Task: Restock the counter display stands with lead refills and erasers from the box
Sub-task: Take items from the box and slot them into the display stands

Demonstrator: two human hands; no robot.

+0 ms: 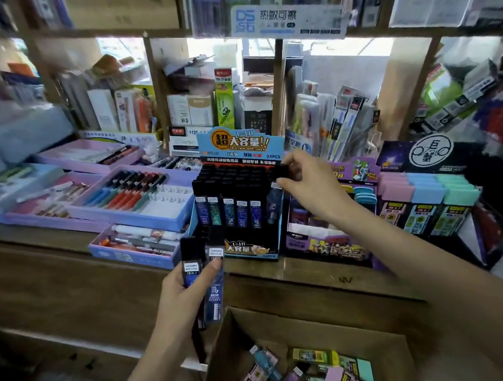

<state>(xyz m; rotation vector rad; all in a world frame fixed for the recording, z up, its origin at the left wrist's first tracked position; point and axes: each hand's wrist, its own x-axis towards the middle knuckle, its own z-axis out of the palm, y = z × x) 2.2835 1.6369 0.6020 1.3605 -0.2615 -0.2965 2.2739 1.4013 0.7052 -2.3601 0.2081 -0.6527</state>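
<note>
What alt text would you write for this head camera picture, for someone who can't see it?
A person's right hand pinches a black lead refill tube over the blue display stand on a shop counter, while the left hand grips several more refill tubes. An open cardboard box of erasers and refills sits below.

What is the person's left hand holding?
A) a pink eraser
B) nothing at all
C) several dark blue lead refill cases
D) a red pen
C: the left hand grips several dark blue lead refill cases in front of the counter, while the right hand pinches a single refill at the display stand.
</note>
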